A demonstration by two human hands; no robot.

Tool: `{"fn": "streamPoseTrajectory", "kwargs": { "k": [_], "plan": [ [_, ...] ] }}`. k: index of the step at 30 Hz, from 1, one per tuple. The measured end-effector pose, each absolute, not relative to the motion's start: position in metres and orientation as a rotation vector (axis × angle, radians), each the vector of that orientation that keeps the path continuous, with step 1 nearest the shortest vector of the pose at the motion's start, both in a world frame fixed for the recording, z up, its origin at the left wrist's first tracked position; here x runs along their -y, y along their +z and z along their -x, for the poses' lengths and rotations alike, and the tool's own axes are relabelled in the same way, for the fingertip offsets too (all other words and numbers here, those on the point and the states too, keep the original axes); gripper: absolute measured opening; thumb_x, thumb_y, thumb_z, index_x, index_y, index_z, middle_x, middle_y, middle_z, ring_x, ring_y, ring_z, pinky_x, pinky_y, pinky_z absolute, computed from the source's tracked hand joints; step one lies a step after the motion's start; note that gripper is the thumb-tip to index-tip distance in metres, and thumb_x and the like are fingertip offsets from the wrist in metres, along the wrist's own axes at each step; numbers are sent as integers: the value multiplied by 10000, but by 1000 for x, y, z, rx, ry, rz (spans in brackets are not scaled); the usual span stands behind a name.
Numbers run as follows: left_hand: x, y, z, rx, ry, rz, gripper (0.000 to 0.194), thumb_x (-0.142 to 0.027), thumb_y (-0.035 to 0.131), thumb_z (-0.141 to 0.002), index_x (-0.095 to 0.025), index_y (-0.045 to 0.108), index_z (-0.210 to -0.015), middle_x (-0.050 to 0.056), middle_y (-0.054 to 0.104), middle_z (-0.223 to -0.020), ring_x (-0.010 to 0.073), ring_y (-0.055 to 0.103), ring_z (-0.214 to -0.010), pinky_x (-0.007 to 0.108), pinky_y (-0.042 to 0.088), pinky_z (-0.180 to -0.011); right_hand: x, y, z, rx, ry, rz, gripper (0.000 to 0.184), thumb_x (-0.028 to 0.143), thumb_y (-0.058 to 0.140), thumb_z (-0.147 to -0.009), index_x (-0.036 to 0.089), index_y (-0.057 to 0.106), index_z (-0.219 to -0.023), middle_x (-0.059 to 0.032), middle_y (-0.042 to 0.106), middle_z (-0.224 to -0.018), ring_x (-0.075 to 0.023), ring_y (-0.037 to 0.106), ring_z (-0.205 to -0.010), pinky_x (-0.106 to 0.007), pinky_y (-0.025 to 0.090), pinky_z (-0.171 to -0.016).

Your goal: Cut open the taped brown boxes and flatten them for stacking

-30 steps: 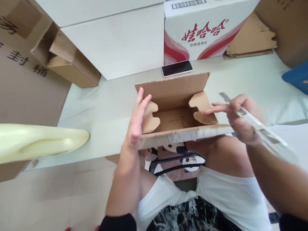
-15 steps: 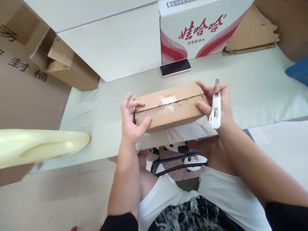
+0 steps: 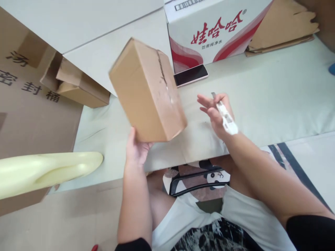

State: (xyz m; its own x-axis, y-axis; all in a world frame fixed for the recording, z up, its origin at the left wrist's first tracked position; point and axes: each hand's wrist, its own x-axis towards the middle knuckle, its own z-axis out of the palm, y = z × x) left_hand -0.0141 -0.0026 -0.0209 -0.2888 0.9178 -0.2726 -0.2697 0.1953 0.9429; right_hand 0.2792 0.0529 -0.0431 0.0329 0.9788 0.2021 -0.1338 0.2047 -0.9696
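A brown cardboard box [image 3: 141, 94] is tilted up on end above the covered bench, its taped seam turned to the right. My left hand [image 3: 137, 150] grips the box at its lower end; the fingers behind and under it are partly hidden. To the right, apart from the box, my right hand [image 3: 218, 115] holds a white utility knife [image 3: 227, 120] against the palm, a short piece of blade showing past the fingers. Some fingers of that hand stretch toward the box.
A dark-screened phone [image 3: 192, 75] lies by a white and red carton [image 3: 214, 35]. Flattened cardboard [image 3: 280, 28] is at the back right, a small open box [image 3: 83, 87] at the left. A pale yellow smooth object [image 3: 52, 170] juts in from the left above the bench [image 3: 274, 94].
The box has been swung from lying level between both hands to standing tilted in my left hand. My right hand has let go of it and still holds the knife.
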Motion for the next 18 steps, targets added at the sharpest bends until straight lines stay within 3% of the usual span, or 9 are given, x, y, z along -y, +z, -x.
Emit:
{"fn": "streamPoseTrajectory", "kwargs": {
  "k": [3,5,7,9,12,15,18],
  "plan": [
    [-1,-34,4,-1425,1172,-641,530,-564,916,-626,-209,717,-965,75,739,-929,190,716,-769,283,580,-641,-51,-28,-265,1352,1096,873,671,751,803,-742,311,359,-987,-135,630,-1532,-308,513,-1528,-590,434,-1199],
    [-4,-40,1,-1466,1277,-702,658,-618,902,-636,-280,696,-1163,88,737,-1131,206,738,-891,271,574,-654,-50,-19,-259,1401,1096,860,617,728,792,-778,308,380,-967,-113,703,-1428,-301,514,-1528,-596,420,-1218],
    [-8,-41,2,-1476,1452,-881,820,-712,854,-670,-406,578,-1379,88,621,-1462,267,709,-1194,328,616,-783,-46,-11,-258,1412,1109,836,579,727,771,-804,304,392,-918,-66,798,-1151,-300,657,-1365,-579,479,-1167],
    [-9,-39,4,-1449,1559,-1152,870,-799,779,-711,-457,503,-1462,64,431,-1672,322,509,-1508,421,591,-1019,-40,-3,-258,1394,1132,816,568,747,736,-826,296,393,-856,-13,776,-844,-277,782,-1003,-518,586,-982],
    [-8,-33,5,-1389,1541,-1491,822,-888,674,-749,-410,574,-1410,52,278,-1761,367,238,-1668,499,460,-1213,-31,11,-260,1318,1145,842,513,736,652,-903,282,432,-811,40,671,-617,-184,663,-577,-387,569,-668],
    [-4,-31,-2,-1360,1377,-1736,662,-827,698,-799,-310,657,-1210,110,254,-1770,408,184,-1679,579,388,-1252,-30,21,-262,1201,1152,867,490,773,611,-907,294,510,-938,59,654,-600,-161,594,-484,-336,491,-529],
    [-2,-34,-16,-1330,1139,-1916,546,-708,700,-891,-271,601,-1203,198,324,-1731,407,307,-1639,626,374,-1245,-41,18,-263,1110,1158,888,583,836,622,-853,312,496,-1075,57,664,-649,-176,654,-555,-333,520,-551]
  ]
}}
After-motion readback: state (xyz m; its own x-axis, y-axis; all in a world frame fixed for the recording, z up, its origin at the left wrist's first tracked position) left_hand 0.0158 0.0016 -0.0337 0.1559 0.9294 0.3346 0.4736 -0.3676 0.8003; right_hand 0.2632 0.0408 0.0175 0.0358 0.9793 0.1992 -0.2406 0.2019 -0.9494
